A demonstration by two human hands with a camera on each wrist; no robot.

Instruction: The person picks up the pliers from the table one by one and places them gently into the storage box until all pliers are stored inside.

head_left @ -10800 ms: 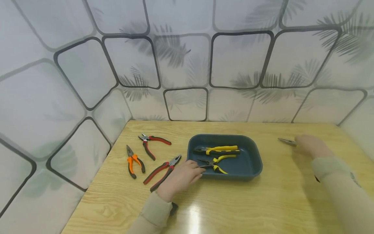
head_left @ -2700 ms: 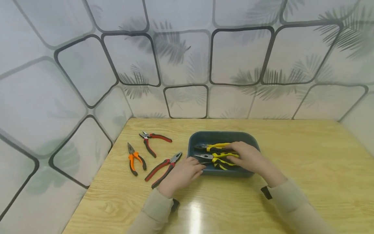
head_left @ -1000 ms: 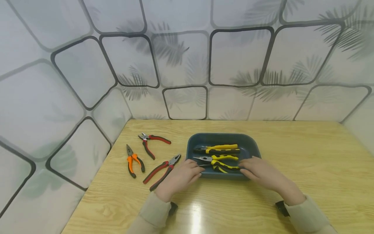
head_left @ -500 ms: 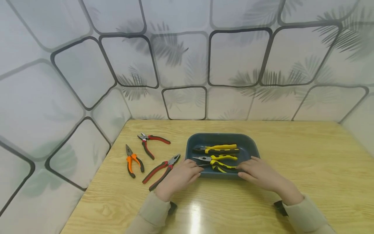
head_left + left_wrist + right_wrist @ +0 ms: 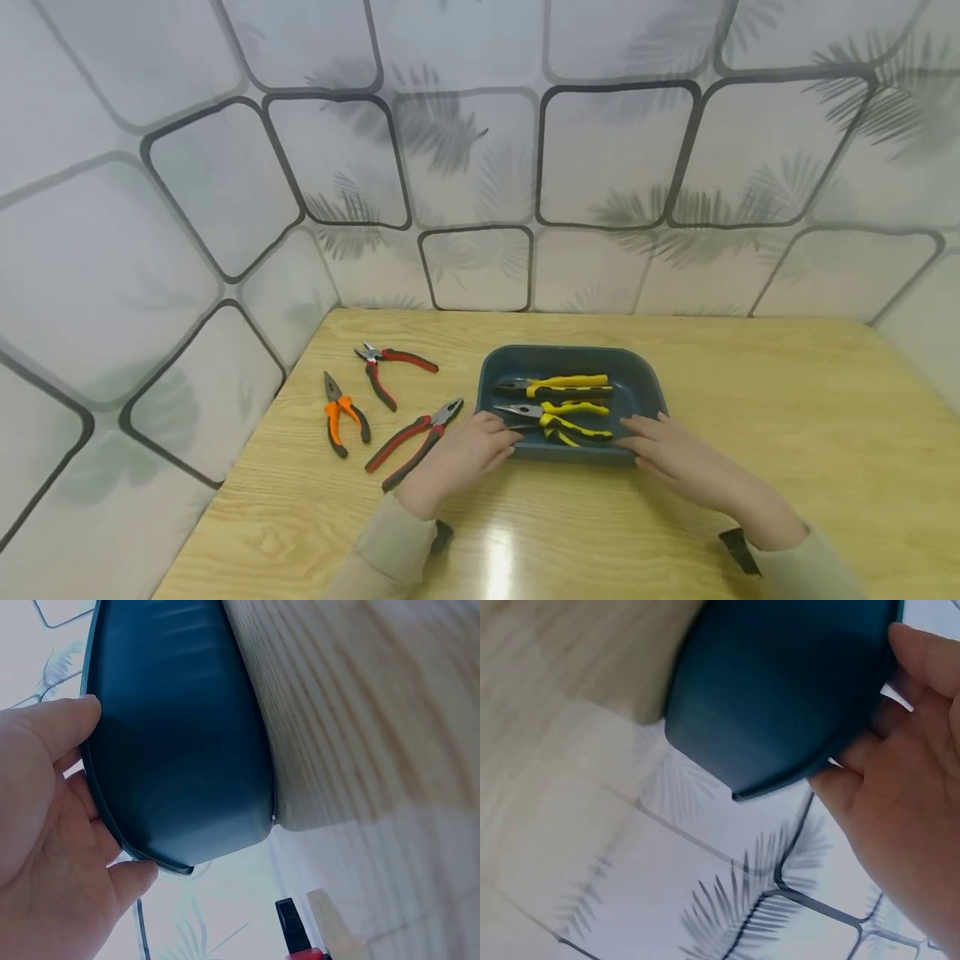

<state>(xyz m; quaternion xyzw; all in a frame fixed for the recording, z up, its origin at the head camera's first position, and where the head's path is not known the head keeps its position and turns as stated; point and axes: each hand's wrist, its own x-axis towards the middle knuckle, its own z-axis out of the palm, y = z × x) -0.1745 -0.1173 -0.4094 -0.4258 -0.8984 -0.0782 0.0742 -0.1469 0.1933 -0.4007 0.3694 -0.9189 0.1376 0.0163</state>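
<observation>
A dark blue plastic bin point(image 5: 577, 454) stands mid-table. My left hand point(image 5: 465, 454) grips its near left corner; in the left wrist view the thumb lies on the outer side of the wall point(image 5: 180, 735) and the fingers reach over the rim. At the near right corner, my right hand point(image 5: 686, 462) holds the rim the same way, seen in the right wrist view against the bin wall point(image 5: 780, 690). Inside lie yellow-and-black combination pliers point(image 5: 585, 381) and long-nose pliers point(image 5: 531, 411), the latter partly covering a third yellow-handled pair point(image 5: 566, 439).
Left of the bin on the wooden table point(image 5: 787, 400) lie red-and-black diagonal cutters point(image 5: 408, 359), orange-and-black long-nose pliers point(image 5: 334, 425) and red-and-black combination pliers point(image 5: 438, 419). The last pair is close to my left hand. A patterned wall point(image 5: 480, 267) borders the table's back and left.
My right hand brought the long-nose pliers from the table's right into the bin, let go and moved to the bin's right corner. My left hand stayed at the left corner.
</observation>
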